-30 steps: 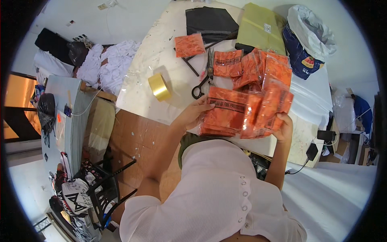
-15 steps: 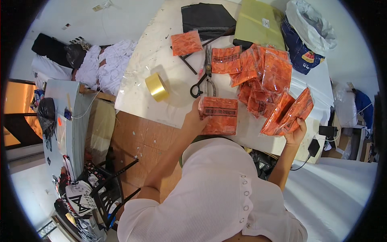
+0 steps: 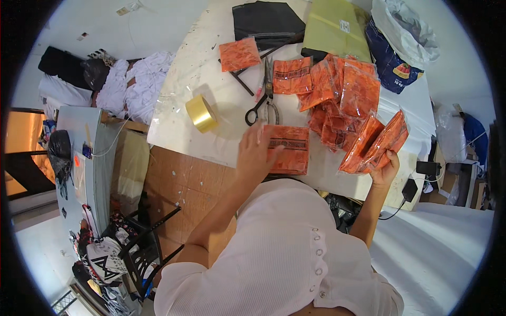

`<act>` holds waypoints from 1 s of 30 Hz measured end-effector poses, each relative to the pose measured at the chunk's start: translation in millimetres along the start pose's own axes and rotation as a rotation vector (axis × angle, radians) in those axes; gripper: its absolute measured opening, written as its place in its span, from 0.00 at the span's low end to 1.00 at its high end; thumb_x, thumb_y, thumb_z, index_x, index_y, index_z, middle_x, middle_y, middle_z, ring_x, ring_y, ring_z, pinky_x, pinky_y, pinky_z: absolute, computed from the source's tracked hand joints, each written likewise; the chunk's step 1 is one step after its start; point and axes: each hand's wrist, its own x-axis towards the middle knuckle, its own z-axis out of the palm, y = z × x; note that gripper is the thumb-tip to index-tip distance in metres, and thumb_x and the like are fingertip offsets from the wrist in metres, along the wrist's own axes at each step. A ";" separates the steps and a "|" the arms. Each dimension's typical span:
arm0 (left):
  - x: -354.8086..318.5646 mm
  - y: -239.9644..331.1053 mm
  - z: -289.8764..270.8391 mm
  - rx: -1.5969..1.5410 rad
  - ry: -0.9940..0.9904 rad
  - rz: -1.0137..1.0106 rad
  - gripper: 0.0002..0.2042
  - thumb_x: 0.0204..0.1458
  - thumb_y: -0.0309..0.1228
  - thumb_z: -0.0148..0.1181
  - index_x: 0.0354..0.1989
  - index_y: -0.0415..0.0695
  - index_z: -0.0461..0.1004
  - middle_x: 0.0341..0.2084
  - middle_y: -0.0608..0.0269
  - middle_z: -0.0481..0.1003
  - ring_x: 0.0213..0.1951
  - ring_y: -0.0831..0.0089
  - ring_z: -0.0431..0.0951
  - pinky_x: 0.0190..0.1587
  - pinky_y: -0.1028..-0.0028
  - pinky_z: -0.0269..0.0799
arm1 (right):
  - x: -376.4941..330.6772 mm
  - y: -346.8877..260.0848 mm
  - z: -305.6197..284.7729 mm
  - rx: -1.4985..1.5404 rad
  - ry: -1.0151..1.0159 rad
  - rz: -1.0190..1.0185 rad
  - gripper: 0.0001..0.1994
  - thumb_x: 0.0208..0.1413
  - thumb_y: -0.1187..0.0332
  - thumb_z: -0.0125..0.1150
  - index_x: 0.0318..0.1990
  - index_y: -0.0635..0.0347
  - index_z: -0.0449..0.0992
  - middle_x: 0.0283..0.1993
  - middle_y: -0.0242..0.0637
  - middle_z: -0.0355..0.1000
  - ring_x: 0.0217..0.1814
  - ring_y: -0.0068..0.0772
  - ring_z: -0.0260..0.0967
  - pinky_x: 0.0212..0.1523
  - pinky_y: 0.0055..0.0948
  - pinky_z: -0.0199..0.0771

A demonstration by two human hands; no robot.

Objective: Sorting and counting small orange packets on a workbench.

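On table — left hand flat on orange packet stack | right hand gripping orange packets

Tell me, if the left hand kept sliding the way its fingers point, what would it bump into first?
Probably the scissors. The left hand rests on the flat stack of orange packets, fingers pointing up the table toward the scissor handles; depth is hard to judge.
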 end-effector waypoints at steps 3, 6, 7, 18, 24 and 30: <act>15.1 13.7 8.6 0.074 -0.074 0.340 0.29 0.51 0.50 0.52 0.61 0.55 0.59 0.60 0.54 0.58 0.63 0.56 0.54 0.62 0.52 0.47 | 2.2 -1.1 -1.4 0.026 -0.079 0.069 0.24 0.47 0.74 0.49 0.56 0.65 0.61 0.55 0.47 0.66 0.55 0.47 0.66 0.55 0.49 0.68; 15.0 14.0 33.4 0.073 -0.165 0.367 0.28 0.50 0.53 0.50 0.61 0.60 0.60 0.61 0.61 0.57 0.65 0.59 0.51 0.63 0.48 0.42 | 0.1 6.1 7.3 -0.088 0.116 -0.016 0.24 0.47 0.73 0.50 0.55 0.65 0.63 0.51 0.46 0.69 0.50 0.47 0.69 0.48 0.46 0.74; 14.5 11.5 38.6 0.071 -0.162 0.372 0.28 0.50 0.53 0.50 0.61 0.60 0.60 0.61 0.61 0.57 0.65 0.59 0.51 0.63 0.48 0.42 | 1.1 8.9 12.0 -0.090 0.114 -0.022 0.24 0.47 0.73 0.50 0.55 0.65 0.63 0.51 0.46 0.69 0.50 0.47 0.69 0.48 0.46 0.74; 8.0 5.9 51.0 0.089 -0.091 0.330 0.29 0.45 0.53 0.52 0.58 0.63 0.64 0.60 0.63 0.59 0.63 0.62 0.55 0.62 0.46 0.41 | 8.1 16.3 6.9 -0.070 0.117 0.032 0.25 0.47 0.72 0.50 0.56 0.65 0.61 0.53 0.47 0.67 0.52 0.47 0.68 0.52 0.47 0.71; 9.3 8.7 46.8 0.101 -0.140 0.324 0.29 0.48 0.52 0.50 0.60 0.62 0.61 0.62 0.61 0.56 0.64 0.61 0.54 0.63 0.46 0.38 | 12.9 39.8 27.9 -0.113 0.106 0.058 0.25 0.47 0.71 0.50 0.56 0.65 0.62 0.54 0.45 0.67 0.55 0.44 0.66 0.57 0.44 0.66; 16.2 18.0 21.9 0.033 -0.165 0.347 0.29 0.52 0.51 0.50 0.61 0.53 0.59 0.61 0.55 0.56 0.64 0.59 0.53 0.63 0.51 0.43 | 10.8 68.7 41.3 -0.117 0.217 0.023 0.24 0.50 0.68 0.49 0.57 0.64 0.62 0.55 0.42 0.67 0.56 0.41 0.65 0.57 0.41 0.65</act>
